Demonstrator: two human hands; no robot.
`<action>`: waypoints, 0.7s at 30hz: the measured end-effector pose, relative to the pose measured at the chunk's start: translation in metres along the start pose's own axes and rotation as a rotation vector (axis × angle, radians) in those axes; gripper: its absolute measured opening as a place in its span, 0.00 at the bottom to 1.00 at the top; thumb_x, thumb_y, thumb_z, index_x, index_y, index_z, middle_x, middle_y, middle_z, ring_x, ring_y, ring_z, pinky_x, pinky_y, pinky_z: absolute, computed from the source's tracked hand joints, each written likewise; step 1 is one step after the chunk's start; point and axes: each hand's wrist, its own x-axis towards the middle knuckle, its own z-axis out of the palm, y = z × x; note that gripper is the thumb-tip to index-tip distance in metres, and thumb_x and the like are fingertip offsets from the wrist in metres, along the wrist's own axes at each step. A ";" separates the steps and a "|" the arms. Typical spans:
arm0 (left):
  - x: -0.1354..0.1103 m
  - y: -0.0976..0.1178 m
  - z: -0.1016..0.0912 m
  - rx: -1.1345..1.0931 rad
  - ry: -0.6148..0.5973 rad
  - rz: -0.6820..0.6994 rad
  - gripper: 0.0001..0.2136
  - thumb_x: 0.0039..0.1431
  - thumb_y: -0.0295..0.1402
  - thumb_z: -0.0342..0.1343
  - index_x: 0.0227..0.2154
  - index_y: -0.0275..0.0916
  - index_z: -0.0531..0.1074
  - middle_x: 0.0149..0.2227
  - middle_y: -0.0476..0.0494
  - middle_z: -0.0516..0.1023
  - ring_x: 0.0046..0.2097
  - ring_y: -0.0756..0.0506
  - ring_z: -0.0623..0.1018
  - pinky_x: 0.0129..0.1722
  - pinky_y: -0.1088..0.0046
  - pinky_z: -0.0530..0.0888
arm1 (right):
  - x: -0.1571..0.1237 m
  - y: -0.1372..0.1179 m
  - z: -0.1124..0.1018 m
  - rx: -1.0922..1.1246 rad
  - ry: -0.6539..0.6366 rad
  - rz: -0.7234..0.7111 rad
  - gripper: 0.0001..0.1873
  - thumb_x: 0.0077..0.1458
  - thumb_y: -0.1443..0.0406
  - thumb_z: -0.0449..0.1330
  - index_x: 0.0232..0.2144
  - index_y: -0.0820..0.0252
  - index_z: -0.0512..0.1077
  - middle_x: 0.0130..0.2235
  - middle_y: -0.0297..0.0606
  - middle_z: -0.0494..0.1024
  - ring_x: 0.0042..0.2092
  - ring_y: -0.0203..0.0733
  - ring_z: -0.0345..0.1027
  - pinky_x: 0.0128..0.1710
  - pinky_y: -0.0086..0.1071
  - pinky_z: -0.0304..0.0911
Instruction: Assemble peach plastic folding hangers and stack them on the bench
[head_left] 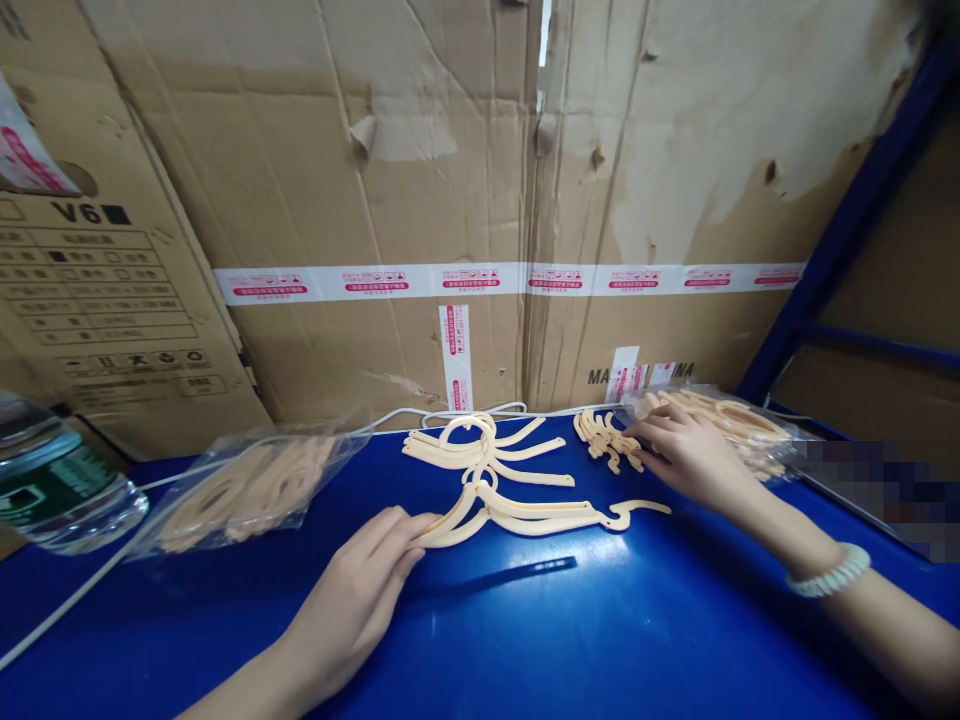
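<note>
My left hand (367, 575) is closed on one end of a cream plastic hanger (540, 518) with curved arms, raised above the blue tabletop. A thin S-shaped hook (626, 513) shows at its far right end. Behind it lie several loose cream hanger arms (487, 455), partly overlapping it in view. On the right, my right hand (679, 450) reaches into a small pile of cream hooks (600, 440). Its fingers are bent together at the pile's right edge, pinching a hook that they partly hide.
Clear bags of cream hanger parts lie left (251, 490) and right (739, 425). A water bottle (60, 490) stands far left. A white cable (75, 625) crosses the blue table (480, 650). Taped cardboard (375, 200) walls the back; a blue metal frame (847, 220) rises right.
</note>
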 end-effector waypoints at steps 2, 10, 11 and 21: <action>0.001 0.001 -0.001 -0.012 -0.014 0.000 0.14 0.71 0.29 0.42 0.54 0.44 0.66 0.43 0.42 0.73 0.44 0.43 0.74 0.45 0.67 0.72 | -0.001 -0.004 0.005 -0.036 -0.011 0.000 0.11 0.61 0.64 0.55 0.39 0.61 0.76 0.37 0.46 0.80 0.46 0.57 0.68 0.41 0.46 0.63; 0.003 0.003 -0.001 -0.011 -0.006 0.008 0.14 0.71 0.28 0.42 0.54 0.44 0.66 0.42 0.43 0.73 0.43 0.43 0.74 0.44 0.68 0.72 | 0.007 -0.023 0.007 -0.155 -0.043 -0.069 0.13 0.61 0.70 0.56 0.47 0.64 0.75 0.44 0.48 0.80 0.50 0.60 0.66 0.48 0.50 0.57; 0.003 0.003 -0.001 -0.004 -0.003 0.008 0.14 0.71 0.28 0.42 0.54 0.44 0.66 0.42 0.43 0.73 0.43 0.43 0.74 0.44 0.68 0.72 | 0.009 -0.026 0.007 -0.156 -0.046 -0.084 0.14 0.61 0.71 0.56 0.48 0.64 0.75 0.45 0.48 0.80 0.50 0.60 0.65 0.50 0.51 0.55; 0.002 0.004 -0.001 0.028 0.004 0.005 0.14 0.71 0.29 0.42 0.54 0.44 0.67 0.44 0.41 0.75 0.46 0.41 0.75 0.47 0.63 0.73 | 0.018 -0.030 0.007 0.025 0.020 -0.070 0.12 0.59 0.74 0.55 0.33 0.60 0.78 0.37 0.46 0.80 0.44 0.56 0.67 0.50 0.53 0.57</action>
